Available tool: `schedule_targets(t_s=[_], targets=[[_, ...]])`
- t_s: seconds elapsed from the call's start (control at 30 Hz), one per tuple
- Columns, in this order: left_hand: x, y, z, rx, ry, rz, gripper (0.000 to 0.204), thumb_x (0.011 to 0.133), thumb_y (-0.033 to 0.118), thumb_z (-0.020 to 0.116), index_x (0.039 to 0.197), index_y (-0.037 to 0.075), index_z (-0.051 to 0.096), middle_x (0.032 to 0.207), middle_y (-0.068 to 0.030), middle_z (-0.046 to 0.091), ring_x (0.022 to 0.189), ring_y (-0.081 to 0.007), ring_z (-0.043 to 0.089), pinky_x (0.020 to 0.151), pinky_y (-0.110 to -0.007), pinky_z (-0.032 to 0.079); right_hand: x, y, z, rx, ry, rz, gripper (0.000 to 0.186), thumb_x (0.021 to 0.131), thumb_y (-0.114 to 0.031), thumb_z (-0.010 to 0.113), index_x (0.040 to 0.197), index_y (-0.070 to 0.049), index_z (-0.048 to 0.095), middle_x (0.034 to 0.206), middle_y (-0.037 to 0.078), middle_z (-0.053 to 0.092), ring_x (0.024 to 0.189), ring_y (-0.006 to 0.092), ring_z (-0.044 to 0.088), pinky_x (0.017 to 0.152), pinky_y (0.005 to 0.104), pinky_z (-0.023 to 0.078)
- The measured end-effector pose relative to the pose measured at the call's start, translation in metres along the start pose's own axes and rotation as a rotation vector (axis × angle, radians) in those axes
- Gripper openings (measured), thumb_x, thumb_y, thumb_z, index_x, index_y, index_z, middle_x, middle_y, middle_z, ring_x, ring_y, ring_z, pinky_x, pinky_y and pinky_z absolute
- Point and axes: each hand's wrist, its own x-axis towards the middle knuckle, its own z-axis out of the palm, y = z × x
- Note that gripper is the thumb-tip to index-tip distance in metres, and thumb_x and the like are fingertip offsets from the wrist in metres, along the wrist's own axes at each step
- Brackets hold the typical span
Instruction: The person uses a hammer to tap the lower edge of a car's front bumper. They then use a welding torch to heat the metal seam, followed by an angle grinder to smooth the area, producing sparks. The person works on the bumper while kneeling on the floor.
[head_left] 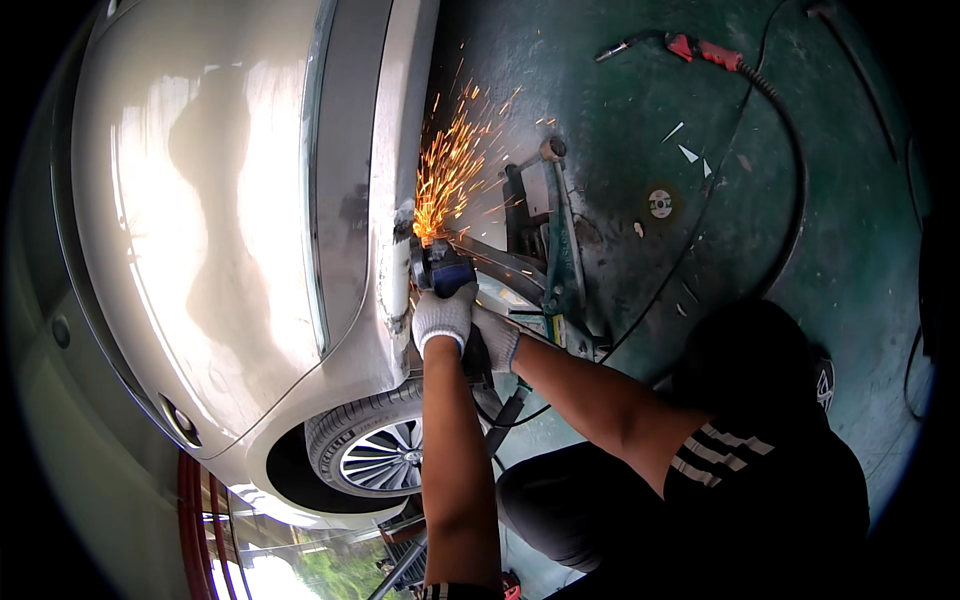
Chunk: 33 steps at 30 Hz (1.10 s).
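Observation:
A blue and black angle grinder [452,275] presses against the lower sill [396,255] of a silver car, and orange sparks [455,165] spray up and away from the contact spot. My left hand [443,318], in a white knit glove, is closed around the grinder just behind its head. My right hand [497,338], gloved too, grips the grinder's rear body, partly hidden behind the left hand. The disc itself is hard to make out behind the tool head and sparks. Bare, scuffed metal shows along the sill near the grinder.
Close to my right hand stands a green floor jack [562,250]. A red welding torch [705,50] with a black cable [795,180] lies on the green floor, near a loose disc [660,204] and white scraps [688,153]. The car's wheel [385,450] is beside my left forearm.

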Motion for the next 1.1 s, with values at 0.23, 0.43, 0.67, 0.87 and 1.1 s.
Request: schedule_targets(t_s=[0.23, 0.43, 0.67, 0.87, 1.1], targets=[[-0.01, -0.003, -0.005, 0.016, -0.036, -0.016, 0.071, 0.078, 0.048, 0.085, 0.128, -0.001, 0.076, 0.12, -0.0266, 0.079, 0.113, -0.0406, 0.076, 0.101, -0.045, 0.056, 0.004, 0.014, -0.01, 0.012, 0.021, -0.02, 0.053, 0.109, -0.057, 0.055, 0.135, -0.013, 0.069, 0.127, 0.012, 0.076, 0.116, 0.0287, 0.073, 0.104, 0.0503, 0.058], [0.002, 0.013, 0.003, 0.005, -0.026, -0.068, 0.076, 0.075, 0.053, 0.085, 0.129, 0.0, 0.076, 0.12, -0.0287, 0.078, 0.117, -0.0415, 0.075, 0.103, -0.045, 0.056, 0.005, -0.014, -0.007, 0.017, -0.048, 0.059, 0.051, 0.109, -0.055, 0.056, 0.131, -0.012, 0.07, 0.129, 0.013, 0.076, 0.117, 0.0291, 0.073, 0.105, 0.0496, 0.058], [-0.006, 0.019, -0.005, 0.073, -0.019, -0.032, 0.077, 0.078, 0.056, 0.082, 0.129, -0.001, 0.075, 0.127, -0.0325, 0.074, 0.124, -0.0451, 0.072, 0.108, -0.048, 0.055, -0.002, -0.011, -0.001, 0.048, -0.059, 0.065, 0.069, 0.109, -0.067, 0.046, 0.143, -0.009, 0.064, 0.139, 0.016, 0.071, 0.125, 0.0329, 0.069, 0.11, 0.0515, 0.055], [-0.004, 0.006, 0.001, 0.084, 0.007, -0.05, 0.08, 0.078, 0.057, 0.081, 0.13, -0.003, 0.073, 0.127, -0.0331, 0.074, 0.123, -0.0462, 0.072, 0.109, -0.049, 0.054, -0.003, -0.007, 0.0, 0.012, 0.004, 0.023, 0.07, 0.109, -0.068, 0.048, 0.144, -0.01, 0.064, 0.139, 0.015, 0.071, 0.127, 0.0334, 0.069, 0.112, 0.0531, 0.053], [-0.003, -0.013, 0.009, -0.069, -0.022, -0.02, 0.077, 0.078, 0.055, 0.083, 0.13, -0.001, 0.074, 0.127, -0.0319, 0.075, 0.123, -0.0459, 0.072, 0.109, -0.048, 0.053, -0.006, -0.009, -0.006, -0.027, -0.025, 0.032, 0.051, 0.109, -0.053, 0.057, 0.137, -0.011, 0.066, 0.13, 0.014, 0.074, 0.12, 0.0286, 0.071, 0.107, 0.0486, 0.056]])
